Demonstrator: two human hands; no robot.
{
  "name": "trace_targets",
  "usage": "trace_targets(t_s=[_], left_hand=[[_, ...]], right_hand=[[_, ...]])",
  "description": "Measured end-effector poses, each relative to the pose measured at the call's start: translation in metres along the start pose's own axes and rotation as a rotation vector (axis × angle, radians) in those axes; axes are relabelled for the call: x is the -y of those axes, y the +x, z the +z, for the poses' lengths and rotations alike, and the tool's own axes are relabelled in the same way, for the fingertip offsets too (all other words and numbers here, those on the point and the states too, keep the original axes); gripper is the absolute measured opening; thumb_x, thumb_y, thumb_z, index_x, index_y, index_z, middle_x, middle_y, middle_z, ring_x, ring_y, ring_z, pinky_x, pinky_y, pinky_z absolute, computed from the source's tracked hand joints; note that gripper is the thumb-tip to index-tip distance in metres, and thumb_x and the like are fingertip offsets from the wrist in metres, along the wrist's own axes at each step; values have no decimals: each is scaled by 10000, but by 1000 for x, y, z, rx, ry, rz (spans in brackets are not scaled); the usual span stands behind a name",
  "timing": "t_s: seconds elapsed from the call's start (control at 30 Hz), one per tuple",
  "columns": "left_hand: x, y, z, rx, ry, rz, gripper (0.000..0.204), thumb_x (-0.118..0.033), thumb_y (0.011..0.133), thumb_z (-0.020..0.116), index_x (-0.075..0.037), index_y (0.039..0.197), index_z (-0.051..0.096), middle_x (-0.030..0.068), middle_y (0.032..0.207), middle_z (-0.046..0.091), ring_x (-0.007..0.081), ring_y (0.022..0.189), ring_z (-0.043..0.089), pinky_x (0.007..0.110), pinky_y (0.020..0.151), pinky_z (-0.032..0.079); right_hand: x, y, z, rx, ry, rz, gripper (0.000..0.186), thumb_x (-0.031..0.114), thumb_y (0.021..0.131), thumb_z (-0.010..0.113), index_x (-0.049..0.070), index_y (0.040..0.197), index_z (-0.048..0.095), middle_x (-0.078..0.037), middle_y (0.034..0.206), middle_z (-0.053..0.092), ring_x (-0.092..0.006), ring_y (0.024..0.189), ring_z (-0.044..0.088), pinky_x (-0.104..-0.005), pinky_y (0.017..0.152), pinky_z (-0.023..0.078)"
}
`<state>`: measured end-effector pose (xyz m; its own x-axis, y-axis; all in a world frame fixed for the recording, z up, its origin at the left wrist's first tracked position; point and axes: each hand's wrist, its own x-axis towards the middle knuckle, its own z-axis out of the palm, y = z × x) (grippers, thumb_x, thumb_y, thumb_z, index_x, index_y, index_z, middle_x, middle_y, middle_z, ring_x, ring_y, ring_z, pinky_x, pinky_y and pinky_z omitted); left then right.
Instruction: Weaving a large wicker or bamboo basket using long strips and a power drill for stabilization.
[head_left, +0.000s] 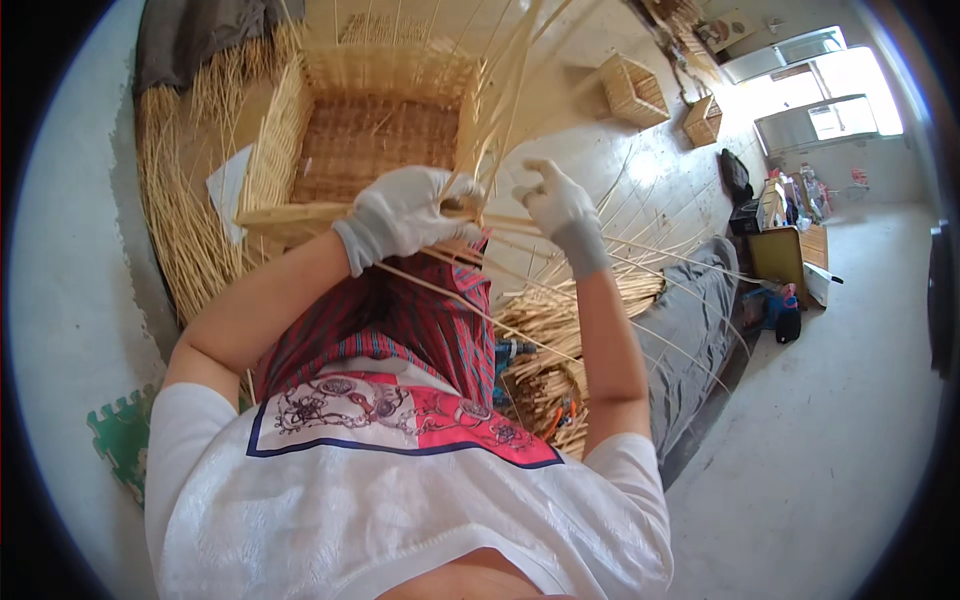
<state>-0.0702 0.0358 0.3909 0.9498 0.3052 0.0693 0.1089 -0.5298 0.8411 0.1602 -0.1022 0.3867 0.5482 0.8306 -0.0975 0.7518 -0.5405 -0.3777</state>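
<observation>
A rectangular woven wicker basket (385,150) rests tilted in front of my lap, with its inside showing. Long loose wicker strands (512,100) stick up and out from its right side. At the near right corner, my left hand (405,210), in a white glove with a grey cuff, is closed on the basket's rim and the strands there. My right hand (565,212), gloved alike, hovers just right of that corner among the spreading strands. Its fingers are half curled, with a gap between thumb and forefinger, and I see nothing gripped between them.
Bundled wicker strands (170,200) lie along the left, and another pile (545,335) sits right of my lap beside a grey cloth (690,340). Two smaller baskets (634,92) (703,121) stand farther off. A green foam mat (118,440) is at the lower left.
</observation>
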Motion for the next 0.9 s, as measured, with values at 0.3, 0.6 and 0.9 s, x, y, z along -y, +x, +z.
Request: trace_targets(t_s=[0.3,0.6,0.9], left_hand=[[3,7,-3,-123,331,239,497,-355,759,827,-99,1163,690,143,1372,574,323,1276,545,389,1064,450],[15,14,-27,365,66,71,876,-249,729,844,-161,1497,432,178,1475,529,368,1319,543,382,1103,443],[14,9,-25,283,15,192,335,-181,801,786,-30,1084,692,177,1557,448,282,1385,505,334,1088,452]], right_hand=[[24,-30,47,-97,128,122,349,329,1016,515,57,928,714,-207,821,683,-352,816,690,-429,742,532],[102,-15,-123,976,794,-566,461,280,899,761,-4,1249,662,-20,805,670,-170,758,645,-333,712,510],[10,-49,-67,404,1182,-343,122,0,919,635,108,876,596,-30,829,602,-146,791,562,-307,749,452]])
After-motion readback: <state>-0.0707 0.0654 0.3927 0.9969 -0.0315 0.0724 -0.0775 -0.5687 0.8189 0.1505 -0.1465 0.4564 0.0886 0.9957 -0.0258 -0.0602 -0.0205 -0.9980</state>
